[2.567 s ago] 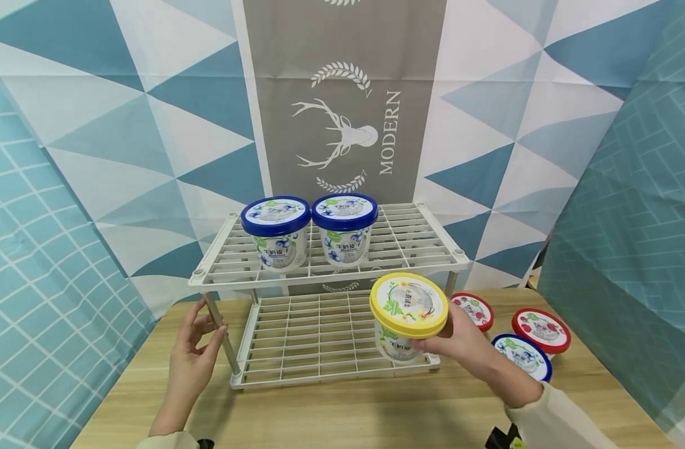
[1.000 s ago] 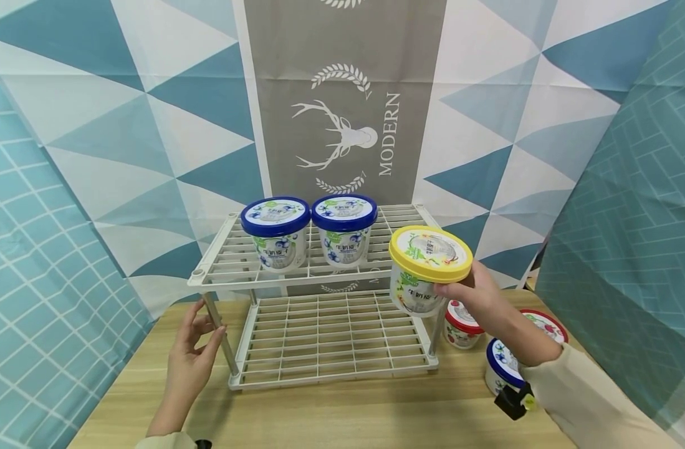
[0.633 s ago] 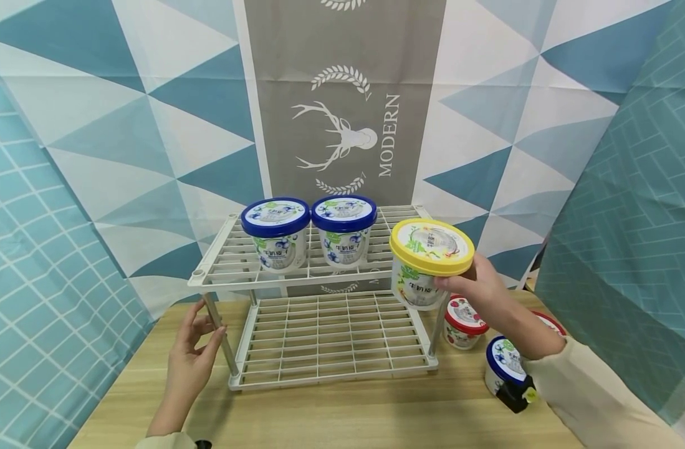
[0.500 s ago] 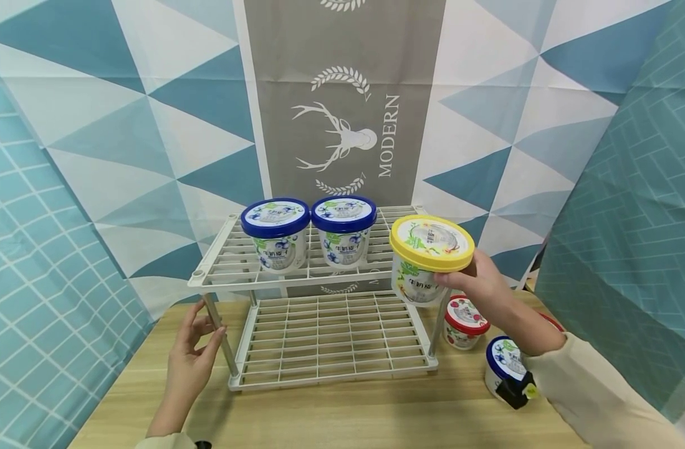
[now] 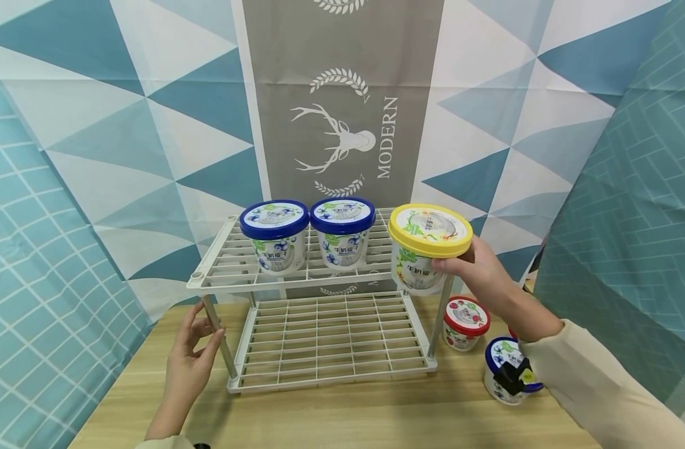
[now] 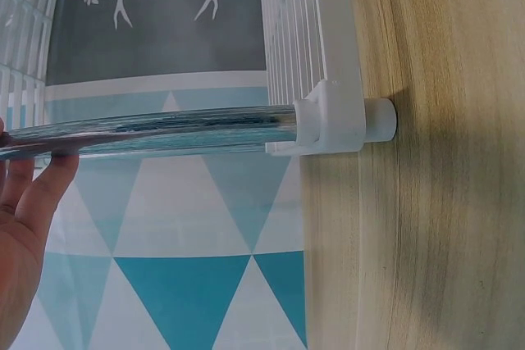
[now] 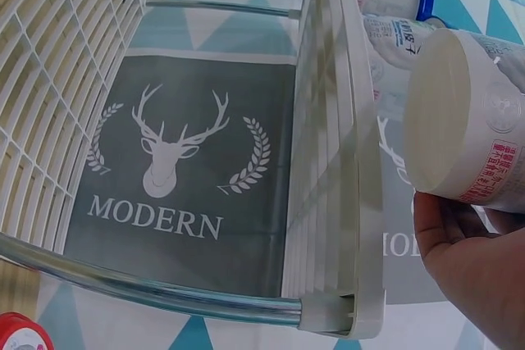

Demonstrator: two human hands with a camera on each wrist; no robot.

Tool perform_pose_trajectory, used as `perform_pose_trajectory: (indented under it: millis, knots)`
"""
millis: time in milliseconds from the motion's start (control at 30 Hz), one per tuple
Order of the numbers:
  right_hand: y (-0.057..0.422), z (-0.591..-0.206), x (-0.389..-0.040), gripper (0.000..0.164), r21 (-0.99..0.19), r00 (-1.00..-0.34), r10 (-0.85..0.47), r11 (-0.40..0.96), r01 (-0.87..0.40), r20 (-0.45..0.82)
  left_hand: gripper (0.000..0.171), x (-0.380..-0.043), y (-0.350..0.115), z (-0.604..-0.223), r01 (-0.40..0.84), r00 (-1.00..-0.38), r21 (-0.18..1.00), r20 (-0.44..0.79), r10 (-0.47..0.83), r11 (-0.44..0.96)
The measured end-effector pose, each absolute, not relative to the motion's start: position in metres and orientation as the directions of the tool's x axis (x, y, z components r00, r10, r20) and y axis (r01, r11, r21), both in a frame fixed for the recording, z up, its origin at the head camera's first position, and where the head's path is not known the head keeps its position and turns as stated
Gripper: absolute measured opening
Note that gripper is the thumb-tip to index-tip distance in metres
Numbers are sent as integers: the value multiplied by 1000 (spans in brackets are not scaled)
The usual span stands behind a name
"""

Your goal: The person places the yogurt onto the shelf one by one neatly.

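- Yellow-lidded tub (image 5: pixel 422 249): raised, slightly tilted, at 2 o'clock from the centre of the rack (image 5: pixel 331 378) in the head view; its base is apart from the upper shelf (image 5: pixel 263 286).
- Right hand (image 5: pixel 479 271): grasping this tub by its side, below the lid.
- Left hand (image 5: pixel 191 358): at 8 o'clock, thumb and fingers gripping the front post (image 5: pixel 223 346).
- Two blue-lidded tubs (image 5: pixel 343 246): upright on the upper shelf, 11 and 12 o'clock.
- Red-lidded tub (image 5: pixel 465 318): on the table (image 5: pixel 320 418), 3 o'clock.
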State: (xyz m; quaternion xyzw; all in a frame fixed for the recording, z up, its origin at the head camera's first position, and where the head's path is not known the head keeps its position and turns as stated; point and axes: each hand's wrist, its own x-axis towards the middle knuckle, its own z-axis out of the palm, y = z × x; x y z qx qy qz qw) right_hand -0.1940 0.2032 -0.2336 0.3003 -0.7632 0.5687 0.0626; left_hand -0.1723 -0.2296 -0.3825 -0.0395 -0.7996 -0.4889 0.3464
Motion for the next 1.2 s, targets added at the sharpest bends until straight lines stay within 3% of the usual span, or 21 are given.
perform_pose_trajectory:
  millis: [900,1200]
  knots:
    - [202,-224,-210,49,-825,-837,-346,234,-515,424,68,-184,-242,-398,402,-760,745,595,-260,532]
    - [203,-224,-216,51,-831,-866,-311,283,-478,392,65,-168,-226,-377,433,-753,741,611,-246,513]
